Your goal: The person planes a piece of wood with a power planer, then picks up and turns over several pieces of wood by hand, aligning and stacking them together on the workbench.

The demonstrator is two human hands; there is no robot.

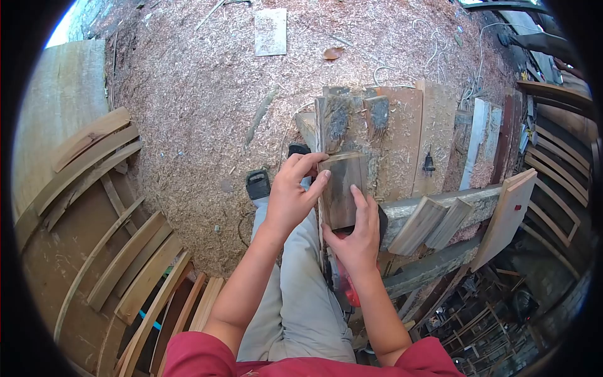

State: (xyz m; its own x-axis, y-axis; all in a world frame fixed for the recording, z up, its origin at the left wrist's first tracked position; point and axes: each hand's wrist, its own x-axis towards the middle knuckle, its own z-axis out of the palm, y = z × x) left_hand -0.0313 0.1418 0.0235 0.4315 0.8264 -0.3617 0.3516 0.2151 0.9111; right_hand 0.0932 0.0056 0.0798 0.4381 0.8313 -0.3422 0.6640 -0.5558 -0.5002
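A short, dark-grained wooden block (344, 191) lies at the near left end of a plank-topped bench, next to a thin upright wooden edge. My left hand (295, 188) pinches the block's upper left corner and that edge between thumb and fingers. At the block's lower right, my right hand (357, 235) has its fingers spread, fingertips resting on the face and thumb at the lower left edge. Below my right hand a red and black tool (344, 286) is partly hidden by the forearm and bench.
Wood shavings cover the ground. Two short boards (418, 225) lean on the bench's beam, beside a larger pale panel (505, 217). Curved wooden pieces (129, 257) stand stacked at the left, more at the far right. A dark metal bit (428, 163) lies on the planks.
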